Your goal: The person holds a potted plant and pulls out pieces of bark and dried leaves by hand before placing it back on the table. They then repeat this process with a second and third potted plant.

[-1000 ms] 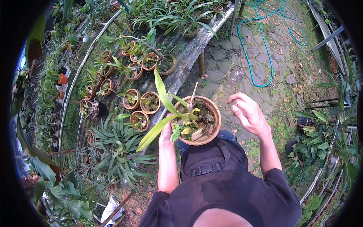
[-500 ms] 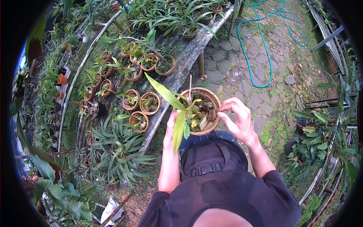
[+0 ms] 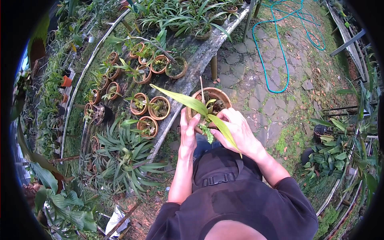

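Observation:
A round terracotta pot (image 3: pixel 219 93) is held up in front of my body, with a potted plant (image 3: pixel 182 99) in it that has long yellow-green leaves. My left hand (image 3: pixel 188 132) grips the pot's left side, its thumb up by the rim. My right hand (image 3: pixel 238 132) reaches over the near right part of the pot, fingers bent down among the plant's base. One long leaf lies across that hand, and what its fingertips pinch is hidden. A small fern frond (image 3: pixel 207 134) hangs between the hands, and a thin pale stick (image 3: pixel 202 90) stands in the pot.
On my left, a grey bench (image 3: pixel 188 60) carries several small terracotta pots (image 3: pixel 159 108) and bushy long-leaved plants (image 3: pixel 128 156). A teal hose (image 3: pixel 287 68) loops over the stone path (image 3: pixel 256 92) ahead. More leafy plants (image 3: pixel 330 154) line the right side.
My right hand has moved from the pot's right rim inward over the plant. A lower leaf has swung right across that hand. My left thumb now shows over the rim.

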The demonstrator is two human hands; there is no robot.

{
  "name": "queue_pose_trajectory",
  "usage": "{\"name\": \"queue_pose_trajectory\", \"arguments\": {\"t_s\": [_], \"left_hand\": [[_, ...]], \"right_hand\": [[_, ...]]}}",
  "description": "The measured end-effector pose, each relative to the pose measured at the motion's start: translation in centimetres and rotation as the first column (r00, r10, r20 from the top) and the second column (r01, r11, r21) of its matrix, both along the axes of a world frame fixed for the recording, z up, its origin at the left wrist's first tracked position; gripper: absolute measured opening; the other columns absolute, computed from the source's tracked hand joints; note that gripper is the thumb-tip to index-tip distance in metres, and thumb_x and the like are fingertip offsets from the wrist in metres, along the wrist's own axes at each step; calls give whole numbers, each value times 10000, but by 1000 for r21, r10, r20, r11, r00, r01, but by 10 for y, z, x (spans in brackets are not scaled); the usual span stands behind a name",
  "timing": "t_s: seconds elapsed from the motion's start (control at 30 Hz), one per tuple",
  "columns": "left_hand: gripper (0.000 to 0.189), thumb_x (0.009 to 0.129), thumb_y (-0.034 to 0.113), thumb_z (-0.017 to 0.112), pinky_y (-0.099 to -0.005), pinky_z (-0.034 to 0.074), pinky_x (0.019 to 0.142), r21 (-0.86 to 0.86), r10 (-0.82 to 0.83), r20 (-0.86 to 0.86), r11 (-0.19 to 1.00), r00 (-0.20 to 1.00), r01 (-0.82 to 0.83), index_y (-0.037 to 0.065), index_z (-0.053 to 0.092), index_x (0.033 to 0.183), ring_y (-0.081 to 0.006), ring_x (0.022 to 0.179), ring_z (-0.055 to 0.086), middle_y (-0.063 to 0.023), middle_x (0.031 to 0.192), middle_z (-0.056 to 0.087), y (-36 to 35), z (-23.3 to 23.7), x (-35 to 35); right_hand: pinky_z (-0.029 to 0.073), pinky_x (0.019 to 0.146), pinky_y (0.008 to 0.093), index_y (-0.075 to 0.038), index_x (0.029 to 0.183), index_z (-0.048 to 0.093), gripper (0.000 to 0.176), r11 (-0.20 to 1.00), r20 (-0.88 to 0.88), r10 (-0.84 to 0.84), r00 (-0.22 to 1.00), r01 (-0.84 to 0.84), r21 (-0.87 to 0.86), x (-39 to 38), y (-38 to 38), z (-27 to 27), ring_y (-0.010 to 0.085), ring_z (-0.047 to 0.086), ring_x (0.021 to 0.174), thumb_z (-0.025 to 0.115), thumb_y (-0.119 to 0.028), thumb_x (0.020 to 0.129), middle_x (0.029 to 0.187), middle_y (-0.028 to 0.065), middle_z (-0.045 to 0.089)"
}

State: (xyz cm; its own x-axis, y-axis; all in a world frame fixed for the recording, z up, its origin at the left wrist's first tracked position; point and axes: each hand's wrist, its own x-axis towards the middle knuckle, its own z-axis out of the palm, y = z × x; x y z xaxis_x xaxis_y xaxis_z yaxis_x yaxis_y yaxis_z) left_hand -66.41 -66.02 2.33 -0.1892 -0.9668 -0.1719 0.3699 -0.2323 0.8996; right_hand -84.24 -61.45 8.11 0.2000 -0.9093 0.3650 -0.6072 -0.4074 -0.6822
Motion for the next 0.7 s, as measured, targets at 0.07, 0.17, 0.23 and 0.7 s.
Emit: {"name": "queue_pose_trajectory", "arguments": {"t_s": [0.07,0.17,0.23,0.7], "left_hand": [[505,892,128,629,-329,414,1019,-6,11,21,1000,1000,-11,36,430,1347,-163,1147,547,-96,1253,570,2,0,-1],[537,880,95,652,-334,413,1023,-8,25,12,1000,1000,-25,36,398,1350,-167,1143,540,-116,1251,564,2,-5,-3],[552,882,101,653,-336,418,1021,20,49,31,999,998,-50,33,386,1360,-174,1139,542,-123,1262,551,4,-1,-5],[698,891,166,660,-336,418,1004,-11,193,80,981,978,-193,20,269,1451,-199,1181,495,-146,1338,461,7,-1,-16]], "right_hand": [[443,716,389,-39,958,693,192,997,10,-78,997,78,15,4,-1,-2,271,555,814,751,-113,791,880,82,556],[435,706,394,-37,941,686,175,991,-29,-133,991,133,24,9,-1,1,267,554,814,749,-86,785,874,82,549],[429,707,398,-40,930,681,169,985,-36,-166,985,167,35,11,0,3,265,553,816,750,-81,781,872,80,545],[454,690,414,8,870,628,106,965,103,-255,962,246,92,21,-9,-6,307,566,782,710,-39,821,824,121,557]]}}
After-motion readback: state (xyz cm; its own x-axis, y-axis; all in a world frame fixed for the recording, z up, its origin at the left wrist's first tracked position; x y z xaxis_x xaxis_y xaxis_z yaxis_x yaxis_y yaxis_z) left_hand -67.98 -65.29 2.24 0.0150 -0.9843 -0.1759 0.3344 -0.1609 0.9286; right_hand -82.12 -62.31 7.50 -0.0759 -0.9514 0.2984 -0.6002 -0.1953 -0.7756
